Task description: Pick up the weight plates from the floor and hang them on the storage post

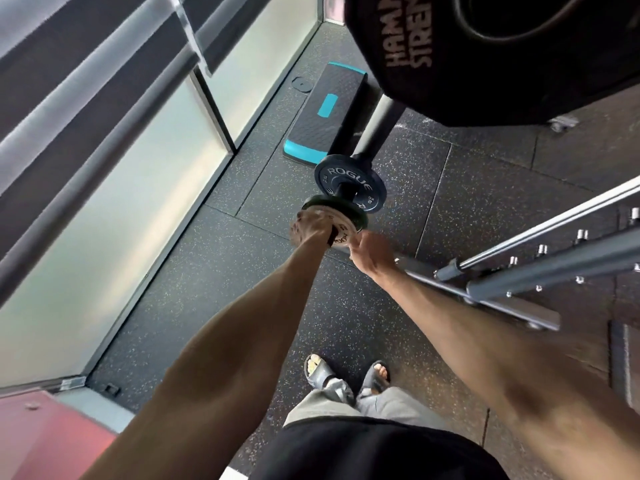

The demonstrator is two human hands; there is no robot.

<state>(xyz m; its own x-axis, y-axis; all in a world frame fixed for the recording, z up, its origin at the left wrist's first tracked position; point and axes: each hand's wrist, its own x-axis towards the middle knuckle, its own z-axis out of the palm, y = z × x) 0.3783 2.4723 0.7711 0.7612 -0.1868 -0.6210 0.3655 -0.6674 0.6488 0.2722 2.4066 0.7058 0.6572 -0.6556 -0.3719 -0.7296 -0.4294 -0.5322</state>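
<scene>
The floor [450, 209] is dark grey, flecked with pale and bluish specks. The step platform [341, 88] is black with a dimpled top, turquoise ends and a turquoise rectangle. The Rogue plate [330, 176] is dark navy with pale grey lettering, the storage post [345, 190] black. The thin plate [313, 203] is dark green; the white plate [341, 233] bears black print. The large plate [519, 81] is black with white letters. Trousers [346, 407] and sandals [315, 372] are grey, the shirt [363, 452] black, the rack [519, 282] silver-grey

Black plate [519, 74] cut at top; white plate [343, 233] hides left hand [308, 230] fingertips; right hand [369, 252] grip unclear.
</scene>
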